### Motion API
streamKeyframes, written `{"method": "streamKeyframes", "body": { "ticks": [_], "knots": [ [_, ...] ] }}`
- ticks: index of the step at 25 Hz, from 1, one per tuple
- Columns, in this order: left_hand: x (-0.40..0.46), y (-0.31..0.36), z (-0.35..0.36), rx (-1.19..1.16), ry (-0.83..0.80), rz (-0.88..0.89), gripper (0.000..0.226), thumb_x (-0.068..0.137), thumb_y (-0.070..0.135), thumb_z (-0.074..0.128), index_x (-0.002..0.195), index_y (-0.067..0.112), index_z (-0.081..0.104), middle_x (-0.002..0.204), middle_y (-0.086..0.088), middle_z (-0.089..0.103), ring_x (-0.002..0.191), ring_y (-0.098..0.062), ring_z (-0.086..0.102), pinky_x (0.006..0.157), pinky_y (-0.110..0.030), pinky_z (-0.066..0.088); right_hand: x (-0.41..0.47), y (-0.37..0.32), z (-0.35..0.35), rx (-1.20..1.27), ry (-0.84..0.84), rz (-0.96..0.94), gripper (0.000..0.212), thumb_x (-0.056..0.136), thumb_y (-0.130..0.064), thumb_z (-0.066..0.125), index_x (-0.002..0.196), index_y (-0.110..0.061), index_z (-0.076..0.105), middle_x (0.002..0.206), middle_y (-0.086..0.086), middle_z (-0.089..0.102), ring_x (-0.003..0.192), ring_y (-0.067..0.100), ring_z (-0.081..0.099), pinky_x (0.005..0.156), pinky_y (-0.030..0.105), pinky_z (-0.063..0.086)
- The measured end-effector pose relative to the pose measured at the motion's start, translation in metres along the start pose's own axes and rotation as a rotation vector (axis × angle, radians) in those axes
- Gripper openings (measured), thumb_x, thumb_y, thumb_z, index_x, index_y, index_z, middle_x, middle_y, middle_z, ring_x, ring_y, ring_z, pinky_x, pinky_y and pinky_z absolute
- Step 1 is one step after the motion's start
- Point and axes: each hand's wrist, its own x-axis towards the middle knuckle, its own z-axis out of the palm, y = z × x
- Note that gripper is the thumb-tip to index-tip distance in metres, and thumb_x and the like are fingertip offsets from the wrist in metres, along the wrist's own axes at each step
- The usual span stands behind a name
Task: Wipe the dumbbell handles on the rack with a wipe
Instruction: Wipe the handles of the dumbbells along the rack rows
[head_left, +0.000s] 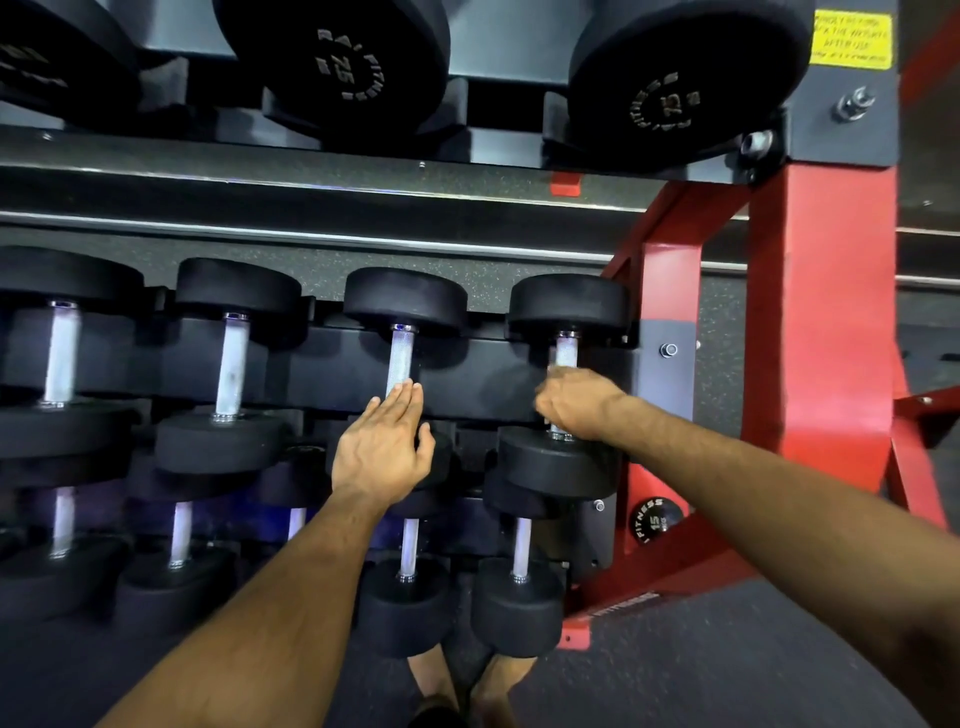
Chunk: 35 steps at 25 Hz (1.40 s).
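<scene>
Fingers of my right hand (574, 402) curl around the end dumbbell's handle (566, 351) on the middle rack (821, 312) tier, probably rubbing it; no wipe shows. My left hand (384, 447) lies flat, fingers straight, touching the neighbouring handle (401, 358) for balance.

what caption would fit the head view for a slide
Right hand grips the rightmost middle-row dumbbell handle on the red rack; open left hand reaches toward the next handle.

Black round-headed dumbbells with metal handles (401, 358) lie side by side on the middle shelf of the red steel rack (821, 322). More sit on shelves above and below. The right hand (574, 402) is on the rightmost handle, the left hand (382, 447) just left of it.
</scene>
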Motion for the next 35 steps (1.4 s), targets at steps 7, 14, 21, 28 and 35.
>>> {"method": "streamKeyframes", "body": {
  "ticks": [7,14,21,28,35],
  "knots": [
    [0.0,-0.001,0.0,-0.006,0.001,0.004,0.065,0.095,0.039,0.024,0.146,0.007,0.049,0.148,-0.008,0.052,0.139,-0.014,0.047,0.118,-0.034,0.03,-0.001,0.007,0.004,-0.099,0.075,0.017,0.021,0.085,-0.006,0.053,0.095,-0.016,0.069,0.099,0.004,0.069,0.099,0.025,0.063,0.116,0.042,0.028],
    [0.0,-0.002,0.0,-0.015,0.01,0.01,0.064,0.095,0.037,0.026,0.143,0.005,0.052,0.145,-0.009,0.055,0.137,-0.015,0.05,0.117,-0.036,0.034,0.0,0.007,0.02,0.06,0.262,0.062,0.015,0.077,-0.003,0.062,0.082,-0.014,0.07,0.087,0.005,0.068,0.092,0.026,0.064,0.107,0.038,0.04],
    [0.0,-0.002,-0.002,-0.007,-0.007,0.003,0.067,0.094,0.04,0.023,0.146,0.006,0.048,0.148,-0.009,0.052,0.14,-0.015,0.046,0.119,-0.035,0.03,-0.029,-0.017,0.025,0.643,0.235,0.234,0.031,0.083,0.001,0.054,0.101,-0.016,0.072,0.111,0.002,0.069,0.114,0.022,0.06,0.102,0.029,0.041],
    [0.0,-0.001,0.0,-0.002,0.014,0.015,0.066,0.094,0.04,0.024,0.145,0.008,0.051,0.148,-0.009,0.053,0.139,-0.016,0.048,0.119,-0.037,0.034,-0.027,-0.002,0.043,1.766,0.8,1.275,0.034,0.088,0.003,0.047,0.093,-0.021,0.07,0.094,0.004,0.071,0.084,0.02,0.066,0.079,0.033,0.055],
    [0.002,-0.004,0.004,0.013,0.018,0.017,0.066,0.094,0.041,0.023,0.146,0.009,0.049,0.15,-0.008,0.05,0.141,-0.015,0.045,0.12,-0.036,0.031,0.009,0.016,0.045,2.635,0.659,0.902,0.028,0.089,-0.011,0.033,0.101,-0.011,0.059,0.095,0.009,0.067,0.08,0.02,0.061,0.079,0.033,0.048]
  ]
}}
